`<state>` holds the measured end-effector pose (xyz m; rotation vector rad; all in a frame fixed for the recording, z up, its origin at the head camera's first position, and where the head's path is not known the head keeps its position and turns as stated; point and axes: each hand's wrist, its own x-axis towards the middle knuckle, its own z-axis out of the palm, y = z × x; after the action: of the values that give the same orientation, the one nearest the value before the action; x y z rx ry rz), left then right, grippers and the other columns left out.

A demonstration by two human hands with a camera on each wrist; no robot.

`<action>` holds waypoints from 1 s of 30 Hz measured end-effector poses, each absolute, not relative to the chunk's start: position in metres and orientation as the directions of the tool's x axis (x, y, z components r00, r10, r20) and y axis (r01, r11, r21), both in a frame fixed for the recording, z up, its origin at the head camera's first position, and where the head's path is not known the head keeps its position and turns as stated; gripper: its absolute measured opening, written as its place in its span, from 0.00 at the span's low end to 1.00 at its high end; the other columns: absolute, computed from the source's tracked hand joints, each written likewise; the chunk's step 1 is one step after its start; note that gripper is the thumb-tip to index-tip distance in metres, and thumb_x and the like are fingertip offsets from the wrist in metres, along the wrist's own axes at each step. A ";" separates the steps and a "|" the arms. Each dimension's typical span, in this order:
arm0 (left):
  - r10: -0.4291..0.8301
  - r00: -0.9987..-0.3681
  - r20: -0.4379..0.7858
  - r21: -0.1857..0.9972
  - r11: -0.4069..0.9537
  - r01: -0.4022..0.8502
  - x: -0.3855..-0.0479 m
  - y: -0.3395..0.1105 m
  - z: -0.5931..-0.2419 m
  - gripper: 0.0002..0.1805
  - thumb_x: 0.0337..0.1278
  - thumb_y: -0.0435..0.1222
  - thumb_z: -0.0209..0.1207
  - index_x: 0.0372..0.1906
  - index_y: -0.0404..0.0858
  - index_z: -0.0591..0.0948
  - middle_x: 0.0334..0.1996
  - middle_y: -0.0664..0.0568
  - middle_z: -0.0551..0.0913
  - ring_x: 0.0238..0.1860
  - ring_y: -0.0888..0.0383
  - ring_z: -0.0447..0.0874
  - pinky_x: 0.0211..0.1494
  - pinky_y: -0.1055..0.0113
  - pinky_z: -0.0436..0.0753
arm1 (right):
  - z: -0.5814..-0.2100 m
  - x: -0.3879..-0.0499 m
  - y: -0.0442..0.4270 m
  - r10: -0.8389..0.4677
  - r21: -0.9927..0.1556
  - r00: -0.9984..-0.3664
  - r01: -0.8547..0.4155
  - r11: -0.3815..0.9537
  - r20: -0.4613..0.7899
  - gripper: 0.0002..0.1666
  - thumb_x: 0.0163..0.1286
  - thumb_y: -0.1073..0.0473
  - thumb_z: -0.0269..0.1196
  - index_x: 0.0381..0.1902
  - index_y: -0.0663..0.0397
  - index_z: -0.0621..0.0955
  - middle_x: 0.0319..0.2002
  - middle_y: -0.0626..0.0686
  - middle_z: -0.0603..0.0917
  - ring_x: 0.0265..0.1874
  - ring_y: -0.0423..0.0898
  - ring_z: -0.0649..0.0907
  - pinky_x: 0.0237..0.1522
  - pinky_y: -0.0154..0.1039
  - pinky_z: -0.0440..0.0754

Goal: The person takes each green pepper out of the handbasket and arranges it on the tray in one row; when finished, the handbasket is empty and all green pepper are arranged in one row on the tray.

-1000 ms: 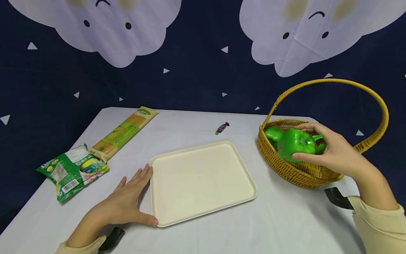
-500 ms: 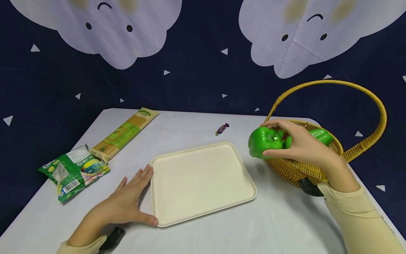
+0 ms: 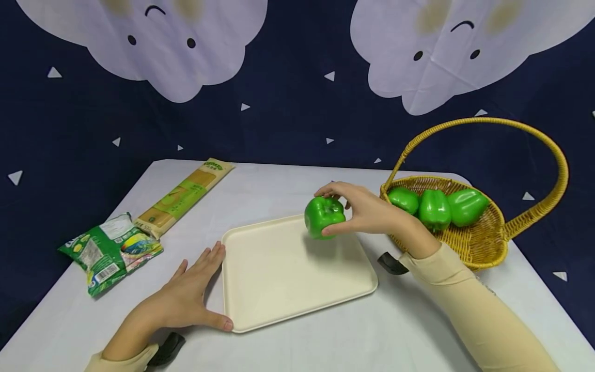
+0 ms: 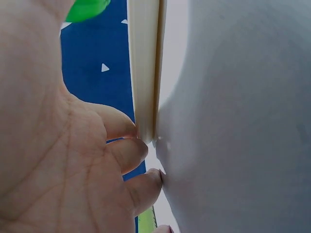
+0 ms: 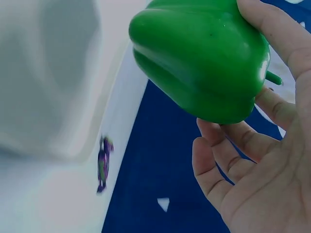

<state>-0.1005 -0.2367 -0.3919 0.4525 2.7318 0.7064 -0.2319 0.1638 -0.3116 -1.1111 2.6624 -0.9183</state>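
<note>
My right hand (image 3: 372, 211) holds a glossy green bell pepper (image 3: 321, 218) above the far right part of the cream tray (image 3: 283, 284). In the right wrist view the thumb lies on one side of the pepper (image 5: 204, 58) and fingertips touch the other. The left hand (image 3: 183, 302) lies spread at the tray's left side, with its fingertips at the left rim and its thumb at the near left corner. Close up in the left wrist view, the fingers (image 4: 127, 153) meet the end of the tray's edge (image 4: 145, 73).
A wicker basket (image 3: 481, 248) with a tall handle stands on the right, with three green vegetables (image 3: 434, 209) inside. On the left lie a noodle packet (image 3: 181, 199) and a green snack bag (image 3: 113, 253). A purple wrapped candy (image 5: 103, 167) lies beyond the tray.
My right hand has lifted the bell pepper out of the basket and carried it left over the tray. The left hand has stayed at the tray's edge.
</note>
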 end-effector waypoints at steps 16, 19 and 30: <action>0.374 -0.914 -0.156 0.480 0.837 0.261 -0.099 -0.237 -0.392 0.90 0.22 0.73 0.81 0.87 0.30 0.47 0.88 0.35 0.46 0.86 0.28 0.45 0.79 0.17 0.43 | -0.326 -0.250 0.082 -0.785 -0.610 -0.607 -0.672 0.419 0.129 0.43 0.58 0.43 0.83 0.68 0.45 0.78 0.59 0.46 0.85 0.57 0.45 0.82 0.56 0.58 0.87; 0.377 -0.913 -0.154 0.476 0.838 0.266 -0.099 -0.237 -0.392 0.90 0.22 0.74 0.80 0.87 0.30 0.47 0.88 0.35 0.46 0.86 0.28 0.46 0.78 0.17 0.43 | -0.328 -0.250 0.067 -0.804 -0.601 -0.582 -0.688 0.406 0.123 0.43 0.59 0.44 0.82 0.68 0.46 0.78 0.58 0.47 0.85 0.57 0.44 0.82 0.60 0.51 0.87; 0.381 -0.910 -0.163 0.474 0.839 0.266 -0.099 -0.237 -0.391 0.90 0.24 0.74 0.80 0.87 0.31 0.46 0.88 0.35 0.45 0.86 0.28 0.45 0.78 0.17 0.43 | -0.336 -0.249 0.025 -0.839 -0.567 -0.540 -0.714 0.411 0.072 0.44 0.60 0.43 0.82 0.69 0.46 0.77 0.59 0.48 0.85 0.60 0.44 0.82 0.66 0.42 0.82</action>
<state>-0.0990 -0.2374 -0.3912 0.4950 2.7677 0.6601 -0.2486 0.0253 -0.3359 -1.3688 2.4423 -0.8152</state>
